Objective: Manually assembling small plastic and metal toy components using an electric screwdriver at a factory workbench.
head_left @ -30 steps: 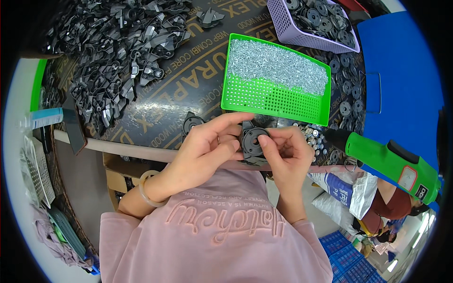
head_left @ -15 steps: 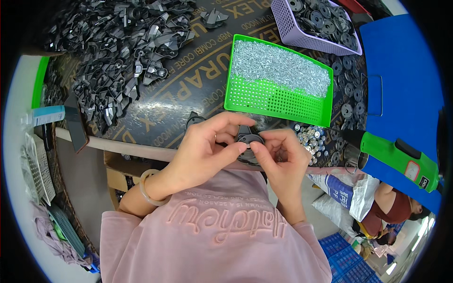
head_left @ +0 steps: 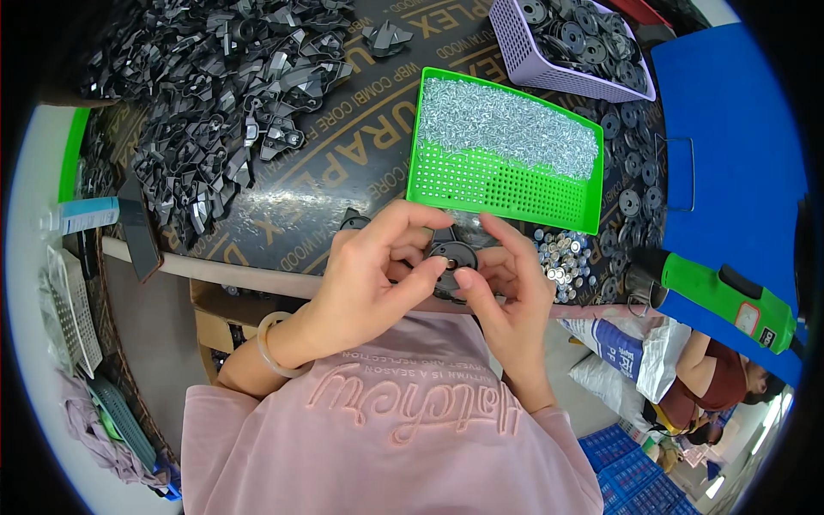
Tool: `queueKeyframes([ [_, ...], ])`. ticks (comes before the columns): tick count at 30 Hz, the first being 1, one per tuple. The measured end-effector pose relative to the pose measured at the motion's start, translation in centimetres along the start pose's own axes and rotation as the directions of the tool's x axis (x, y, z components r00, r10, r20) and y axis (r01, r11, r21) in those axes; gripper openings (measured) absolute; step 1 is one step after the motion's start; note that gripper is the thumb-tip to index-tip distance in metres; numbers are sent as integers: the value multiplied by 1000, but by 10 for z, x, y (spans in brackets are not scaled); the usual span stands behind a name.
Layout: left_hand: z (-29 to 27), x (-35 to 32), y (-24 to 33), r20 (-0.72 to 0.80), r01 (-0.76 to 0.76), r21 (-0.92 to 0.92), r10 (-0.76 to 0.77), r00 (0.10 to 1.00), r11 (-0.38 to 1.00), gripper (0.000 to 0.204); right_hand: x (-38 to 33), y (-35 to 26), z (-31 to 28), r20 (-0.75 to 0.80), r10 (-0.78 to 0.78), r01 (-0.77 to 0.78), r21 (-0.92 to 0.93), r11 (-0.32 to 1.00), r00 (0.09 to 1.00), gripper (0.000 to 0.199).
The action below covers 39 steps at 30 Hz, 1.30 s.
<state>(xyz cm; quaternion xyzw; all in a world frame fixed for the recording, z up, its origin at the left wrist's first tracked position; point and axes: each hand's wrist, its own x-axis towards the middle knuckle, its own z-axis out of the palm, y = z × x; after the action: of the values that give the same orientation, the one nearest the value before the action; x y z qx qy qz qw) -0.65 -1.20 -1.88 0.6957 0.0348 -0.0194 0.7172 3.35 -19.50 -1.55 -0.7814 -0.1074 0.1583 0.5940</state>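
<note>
Head view: the black round part [head_left: 458, 250] is pinched in a two-handed grip, left hand [head_left: 365, 273] and right hand [head_left: 515, 287] both closed on it, at the near edge of the table [head_left: 279, 219]; just beyond the grip runs the rim of a green tray [head_left: 515, 196], small metal pieces [head_left: 566, 260] crowd the grip's right, and a wide stretch of table surface reaches left toward a heap of black parts [head_left: 227, 103]
</note>
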Motion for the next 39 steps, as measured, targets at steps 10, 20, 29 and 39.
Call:
queueKeyframes([
  [10, -5, 0, 0, 45, 139, -340, -131, 990, 930, 30, 13, -2, -9, 151, -402, 429, -316, 846, 903, 58],
  [20, -6, 2, 2, 86, 287, -544, -289, 954, 788, 31, 14, 3, -10, 115, -384, 401, -253, 881, 916, 53],
  [29, -7, 1, 3, 137, 270, -493, -232, 963, 827, 38, 14, 5, -10, 99, -437, 448, -252, 858, 894, 52],
  [39, -7, -3, -1, 223, 217, -569, -105, 969, 793, 59, 9, 11, -11, 14, -317, 318, -47, 947, 948, 54],
])
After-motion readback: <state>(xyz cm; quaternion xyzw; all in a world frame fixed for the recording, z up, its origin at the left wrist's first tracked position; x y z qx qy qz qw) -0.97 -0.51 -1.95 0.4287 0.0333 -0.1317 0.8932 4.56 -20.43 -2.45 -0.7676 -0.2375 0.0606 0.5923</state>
